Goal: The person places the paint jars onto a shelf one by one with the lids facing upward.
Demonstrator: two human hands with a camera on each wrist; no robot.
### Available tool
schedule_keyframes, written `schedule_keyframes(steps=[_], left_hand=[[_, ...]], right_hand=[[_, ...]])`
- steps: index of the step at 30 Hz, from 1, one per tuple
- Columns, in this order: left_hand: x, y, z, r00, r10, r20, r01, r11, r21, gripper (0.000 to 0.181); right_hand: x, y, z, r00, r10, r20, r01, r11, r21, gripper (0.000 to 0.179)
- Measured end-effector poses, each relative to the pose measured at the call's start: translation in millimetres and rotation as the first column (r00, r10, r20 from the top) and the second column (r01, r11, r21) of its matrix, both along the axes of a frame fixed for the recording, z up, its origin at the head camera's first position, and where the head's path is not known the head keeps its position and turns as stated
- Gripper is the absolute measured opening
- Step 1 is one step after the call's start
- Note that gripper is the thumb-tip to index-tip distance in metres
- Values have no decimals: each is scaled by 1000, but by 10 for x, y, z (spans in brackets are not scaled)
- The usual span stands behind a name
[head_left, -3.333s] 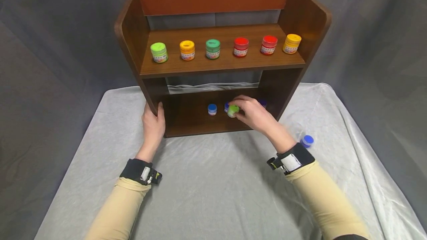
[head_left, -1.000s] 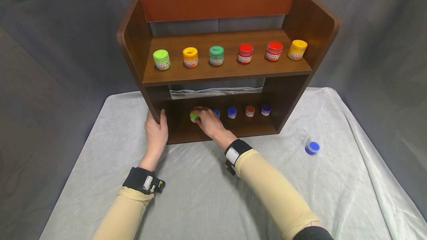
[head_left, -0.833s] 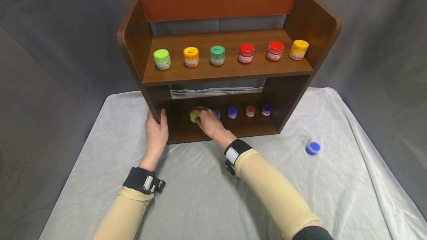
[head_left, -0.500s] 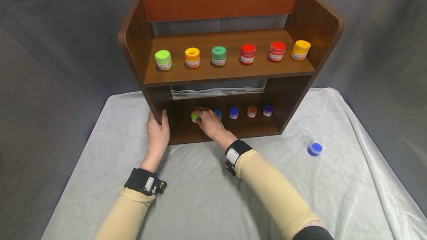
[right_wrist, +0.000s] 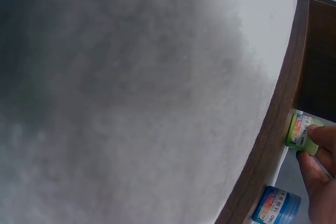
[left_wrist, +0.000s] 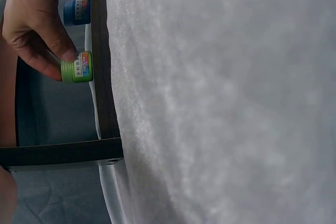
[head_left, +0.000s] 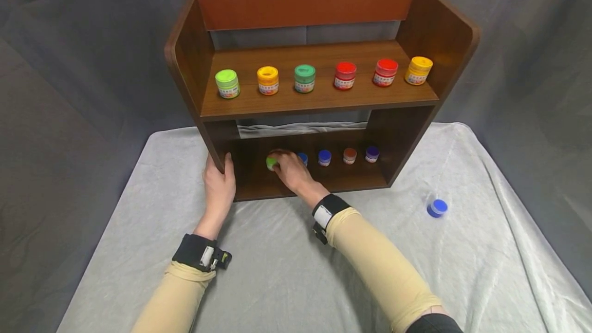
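My right hand (head_left: 292, 171) pinches a light green paint jar (left_wrist: 77, 67) between thumb and fingers. In the left wrist view, that jar's base meets the lower board of the brown wooden shelf (head_left: 307, 102). My left hand (head_left: 218, 184) holds the shelf's left side panel near the bottom, thumb on the inner side; its other fingers are mostly hidden. Just right of my right hand stands a blue jar (right_wrist: 277, 205), partly covered in the head view. Farther right on the same board are a darker blue jar (head_left: 325, 158), a brown jar (head_left: 349, 155) and a purple jar (head_left: 372, 154).
Along the upper board stand several jars, from a light green one (head_left: 227, 84) at left to a yellow one (head_left: 418, 70) at right. Another blue jar (head_left: 437, 208) sits on the grey-white cloth (head_left: 287, 271), right of the shelf. Grey curtains (head_left: 92, 55) hang behind.
Since the oldest frame, my right hand has carried the green jar leftward past the blue ones, uncovering the brown and purple jars. Over the last second it stays in place. My left hand keeps its hold.
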State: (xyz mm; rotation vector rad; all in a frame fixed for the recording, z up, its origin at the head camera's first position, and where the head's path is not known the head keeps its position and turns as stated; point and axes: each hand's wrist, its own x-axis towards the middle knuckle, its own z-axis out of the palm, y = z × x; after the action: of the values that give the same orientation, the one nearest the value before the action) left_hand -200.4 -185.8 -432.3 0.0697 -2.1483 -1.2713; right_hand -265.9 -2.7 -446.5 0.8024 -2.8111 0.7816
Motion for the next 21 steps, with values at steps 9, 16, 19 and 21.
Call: schedule_keyframes(steps=[9,16,19,21], left_hand=[[-7,2,-4,1000,-22,21,22,1000,9,42],[-7,0,-3,1000,-15,11,15,1000,6,41],[-6,2,-2,1000,-10,9,10,1000,1,40],[-6,1,-6,1000,-8,8,8,1000,-2,39]], right_hand=[[4,-1,14,1000,6,-6,-6,1000,-7,27],[5,-6,6,1000,1,-6,-1,1000,-12,28],[12,-7,1,1000,10,-12,-11,1000,-13,27],[17,-8,1,1000,19,-15,-20,1000,-10,27]])
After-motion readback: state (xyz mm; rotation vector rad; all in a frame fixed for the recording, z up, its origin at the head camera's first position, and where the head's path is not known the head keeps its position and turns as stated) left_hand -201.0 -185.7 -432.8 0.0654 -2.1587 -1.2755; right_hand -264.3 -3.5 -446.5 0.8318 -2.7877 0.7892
